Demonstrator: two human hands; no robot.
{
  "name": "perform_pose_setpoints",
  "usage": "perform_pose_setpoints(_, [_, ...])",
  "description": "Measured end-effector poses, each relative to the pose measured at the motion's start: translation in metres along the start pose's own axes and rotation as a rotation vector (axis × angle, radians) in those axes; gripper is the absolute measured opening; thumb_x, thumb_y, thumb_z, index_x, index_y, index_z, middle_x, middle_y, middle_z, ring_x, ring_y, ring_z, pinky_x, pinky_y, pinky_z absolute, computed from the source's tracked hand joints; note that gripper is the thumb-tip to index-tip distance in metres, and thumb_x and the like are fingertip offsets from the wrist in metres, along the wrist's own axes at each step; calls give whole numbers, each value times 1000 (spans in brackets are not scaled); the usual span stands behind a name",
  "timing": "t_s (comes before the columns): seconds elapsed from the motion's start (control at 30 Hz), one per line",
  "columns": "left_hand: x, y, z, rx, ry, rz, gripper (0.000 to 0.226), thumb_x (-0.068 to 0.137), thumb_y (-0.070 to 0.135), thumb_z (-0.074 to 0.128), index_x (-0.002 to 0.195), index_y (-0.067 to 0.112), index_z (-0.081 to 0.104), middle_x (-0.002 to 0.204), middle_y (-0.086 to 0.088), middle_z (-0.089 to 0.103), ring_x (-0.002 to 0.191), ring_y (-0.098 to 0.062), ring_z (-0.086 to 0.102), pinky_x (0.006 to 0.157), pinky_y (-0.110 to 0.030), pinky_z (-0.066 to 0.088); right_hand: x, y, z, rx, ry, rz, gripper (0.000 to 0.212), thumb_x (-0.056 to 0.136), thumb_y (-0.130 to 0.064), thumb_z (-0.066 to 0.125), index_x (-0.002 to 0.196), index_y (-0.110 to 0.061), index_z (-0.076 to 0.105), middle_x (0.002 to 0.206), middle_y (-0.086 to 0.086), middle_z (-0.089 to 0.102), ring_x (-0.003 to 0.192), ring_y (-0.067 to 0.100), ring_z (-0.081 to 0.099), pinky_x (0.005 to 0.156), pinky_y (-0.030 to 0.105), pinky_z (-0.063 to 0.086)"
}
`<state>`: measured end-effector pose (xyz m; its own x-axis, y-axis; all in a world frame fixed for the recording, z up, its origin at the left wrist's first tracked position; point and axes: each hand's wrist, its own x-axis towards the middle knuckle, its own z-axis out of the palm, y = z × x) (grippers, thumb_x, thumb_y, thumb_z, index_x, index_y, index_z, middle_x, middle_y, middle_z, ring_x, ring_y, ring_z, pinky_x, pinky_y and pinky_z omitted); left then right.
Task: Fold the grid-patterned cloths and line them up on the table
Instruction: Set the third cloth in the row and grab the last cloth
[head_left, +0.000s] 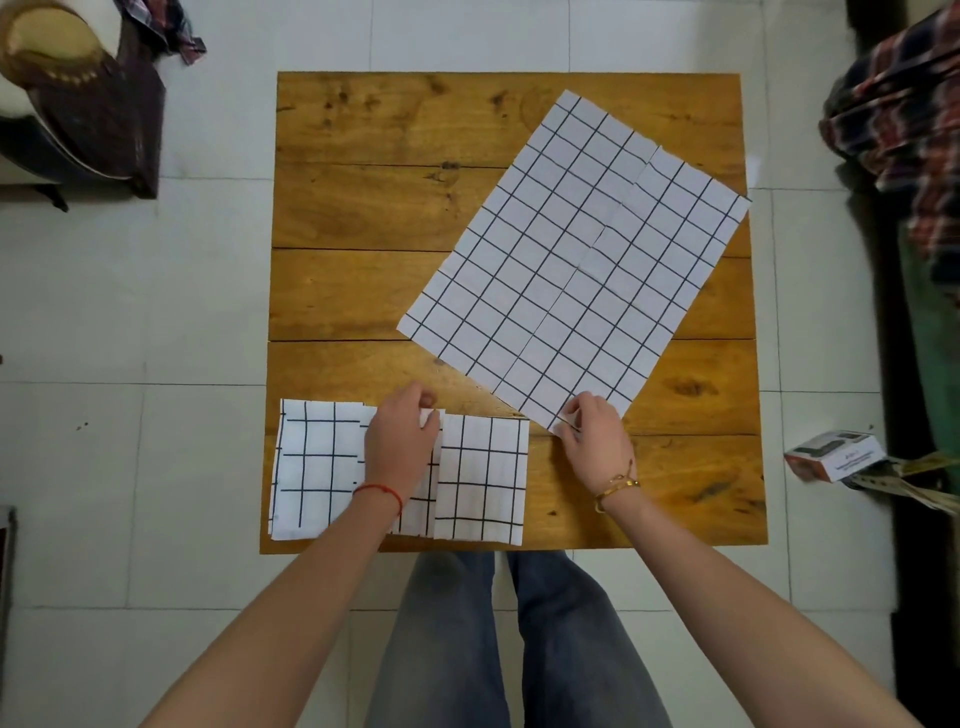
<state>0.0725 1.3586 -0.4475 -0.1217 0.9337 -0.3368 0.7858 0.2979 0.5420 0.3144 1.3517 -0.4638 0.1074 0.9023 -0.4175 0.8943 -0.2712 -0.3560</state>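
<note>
From the head camera we look straight down on a square wooden table (363, 208) standing on a pale tiled floor (208, 312). A large white cloth with a black grid (576, 260) lies spread flat and turned at an angle across the right and far part of the tabletop; its right corner reaches the table's right edge. Along the near left edge we see three folded grid cloths set side by side: a left folded cloth (317, 467), a middle folded cloth (418, 512) largely hidden under the arm, and a right folded cloth (483, 478).

Our left hand (400, 441) rests on the middle folded cloth, fingers curled at its far edge with a bit of white fabric showing between thumb and fingers. A red string (379, 493) circles that wrist.

Our right hand (595, 431) is at the nearest corner of the large cloth. Its thumb and fingers are closed together, pinching that corner, which sits right at the fingertips just beside the right folded cloth. A gold bracelet (615, 488) is on that wrist.

Below the table edge we see legs in blue jeans (467, 649). On the floor to the right lies a small box (831, 457), and checked fabric (904, 130) is heaped at the far right.
</note>
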Motion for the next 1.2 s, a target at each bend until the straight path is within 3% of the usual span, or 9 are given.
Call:
perform_pose_setpoints(0.17, [59, 4, -12, 159, -104, 270, 22, 89, 14, 60, 110, 20, 60, 108, 7, 58, 102, -10, 49, 88, -30, 48, 12, 14, -5, -83, -55, -82, 27, 82, -20, 67, 106, -15, 54, 104, 4, 55, 97, 21, 51, 83, 32, 47])
perform_pose_setpoints(0.33, [90, 1, -10, 287, -200, 381, 27, 87, 15, 63, 112, 25, 59, 113, 10, 56, 109, -10, 47, 97, -30, 42, 17, 17, -1, -165, -99, -113, 35, 79, -23, 71, 107, -15, 51, 104, 4, 53, 97, 22, 49, 84, 32, 45])
perform_pose_setpoints(0.57, [98, 4, -5, 281, -265, 499, 26, 86, 11, 61, 110, 21, 61, 111, 6, 58, 109, -13, 49, 97, -31, 41, 28, 18, 3, -127, -91, -82, 12, 83, -12, 63, 88, -18, 54, 92, 0, 57, 89, 22, 52, 78, 35, 46])
perform_pose_setpoints(0.67, [98, 6, -4, 268, -301, 526, 28, 84, 13, 65, 110, 21, 62, 110, 5, 58, 109, -13, 48, 96, -30, 38, 32, 18, 0, -9, -55, -44, 10, 85, -14, 61, 82, -21, 54, 86, -5, 58, 85, 17, 53, 77, 35, 48])
perform_pose_setpoints(0.8, [100, 10, -4, 301, -312, 552, 37, 77, 20, 72, 112, 22, 59, 109, 5, 55, 107, -14, 47, 96, -33, 42, 41, 9, -15, 372, 2, 85, 7, 87, -17, 63, 84, -19, 58, 81, -3, 63, 77, 14, 58, 69, 30, 49])
perform_pose_setpoints(0.97, [107, 28, -6, 262, -273, 515, 46, 73, 30, 75, 114, 25, 54, 112, 9, 49, 107, -11, 42, 94, -23, 32, 50, -6, -46, 772, 18, 117, 7, 87, -8, 61, 88, -15, 59, 77, 3, 58, 75, 14, 54, 73, 29, 46])
perform_pose_setpoints(1.1, [114, 51, -18, 231, -141, 513, 15, 89, 29, 62, 104, 24, 60, 105, 8, 55, 103, -11, 46, 93, -24, 31, 53, -12, -71, 806, 93, 46, 9, 90, -9, 58, 93, -18, 57, 75, 1, 53, 73, 16, 52, 72, 34, 45])
perform_pose_setpoints(1.2, [120, 72, -40, 161, -111, 500, 7, 94, 28, 56, 96, 22, 60, 94, 11, 60, 94, -10, 51, 96, -29, 33, 52, -15, -90, 646, 147, -29, 15, 92, -17, 57, 106, -18, 51, 80, 0, 48, 63, 11, 45, 62, 32, 43])
